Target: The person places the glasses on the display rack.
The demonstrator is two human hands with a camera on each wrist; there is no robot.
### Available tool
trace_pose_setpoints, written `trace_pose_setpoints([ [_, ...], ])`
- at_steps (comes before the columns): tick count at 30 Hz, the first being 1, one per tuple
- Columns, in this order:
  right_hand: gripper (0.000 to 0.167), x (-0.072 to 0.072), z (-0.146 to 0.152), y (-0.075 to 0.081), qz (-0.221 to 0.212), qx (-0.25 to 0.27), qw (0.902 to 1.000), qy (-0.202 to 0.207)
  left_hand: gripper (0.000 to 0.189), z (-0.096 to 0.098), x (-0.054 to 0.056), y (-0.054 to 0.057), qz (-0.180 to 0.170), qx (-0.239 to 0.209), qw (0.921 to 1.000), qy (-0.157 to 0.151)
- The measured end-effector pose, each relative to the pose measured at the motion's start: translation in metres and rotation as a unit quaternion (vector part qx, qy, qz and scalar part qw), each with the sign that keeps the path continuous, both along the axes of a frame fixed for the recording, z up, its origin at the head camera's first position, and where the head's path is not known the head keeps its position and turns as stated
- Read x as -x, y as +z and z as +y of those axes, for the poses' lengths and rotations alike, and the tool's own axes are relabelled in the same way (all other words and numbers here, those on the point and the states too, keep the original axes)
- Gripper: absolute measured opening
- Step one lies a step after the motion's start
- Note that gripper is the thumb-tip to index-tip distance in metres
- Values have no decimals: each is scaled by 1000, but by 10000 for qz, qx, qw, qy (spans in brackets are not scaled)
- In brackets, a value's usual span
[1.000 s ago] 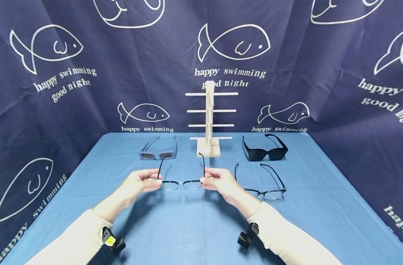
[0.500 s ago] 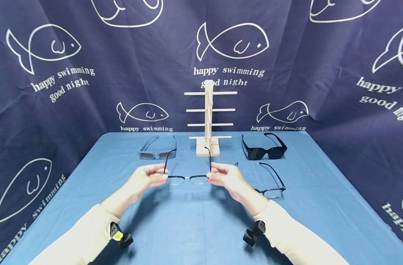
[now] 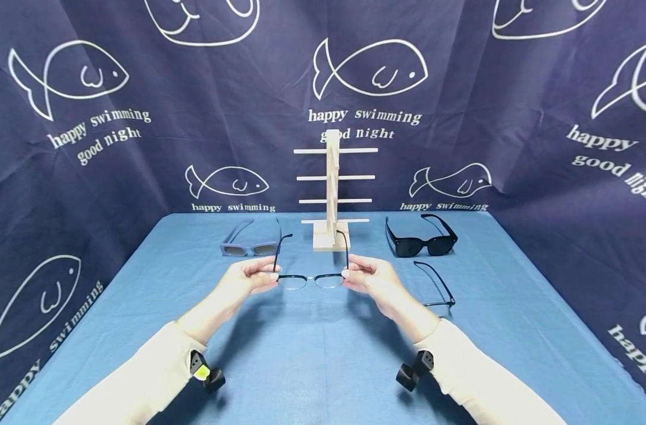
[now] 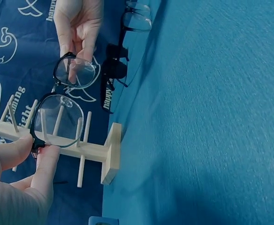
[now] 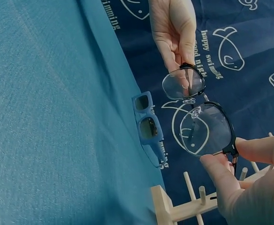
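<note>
A pair of clear eyeglasses (image 3: 310, 277) with black upper rims and a silver bridge is held above the table, temples unfolded and pointing toward the back. My left hand (image 3: 247, 278) pinches the frame at its left hinge corner between thumb and fingers. At the opposite corner my right hand (image 3: 373, 279) grips it the same way. Both wrist views show the thumb and fingertips on the frame's corners. Behind the glasses stands a wooden display rack (image 3: 332, 183) with several horizontal pegs, which bear nothing.
Blue-framed sunglasses (image 3: 248, 249) lie at the back left of the blue table (image 3: 302, 378). Black sunglasses (image 3: 425, 245) lie at the back right. Nearer, black-rimmed eyeglasses (image 3: 441, 283) are partly hidden by my right hand. A dark fish-print cloth (image 3: 238, 106) hangs behind.
Both hands have carried the eyeglasses to the right and a little farther back, toward the rack. My right hand now covers more of the black-rimmed pair on the table.
</note>
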State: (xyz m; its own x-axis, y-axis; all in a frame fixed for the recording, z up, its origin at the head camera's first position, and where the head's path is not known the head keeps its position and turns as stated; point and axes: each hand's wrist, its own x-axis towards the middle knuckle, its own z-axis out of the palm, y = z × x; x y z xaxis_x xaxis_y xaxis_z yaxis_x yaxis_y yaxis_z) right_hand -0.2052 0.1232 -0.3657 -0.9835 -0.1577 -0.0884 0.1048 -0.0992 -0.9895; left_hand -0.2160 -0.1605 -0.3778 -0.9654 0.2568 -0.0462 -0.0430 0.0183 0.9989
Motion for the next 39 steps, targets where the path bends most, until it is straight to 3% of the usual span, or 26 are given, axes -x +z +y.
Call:
trace_pose_setpoints([
  [15,53,2,11,10,96,57,9999,-119,50,16,7,3,165,-304,9992,183],
  [25,53,5,17,11,118,-106,9997,-170,47,29,12,0,45,-347,9978,555],
  [39,52,16,27,13,200,-204,9990,-343,48,46,22,2,111,-578,9961,664],
])
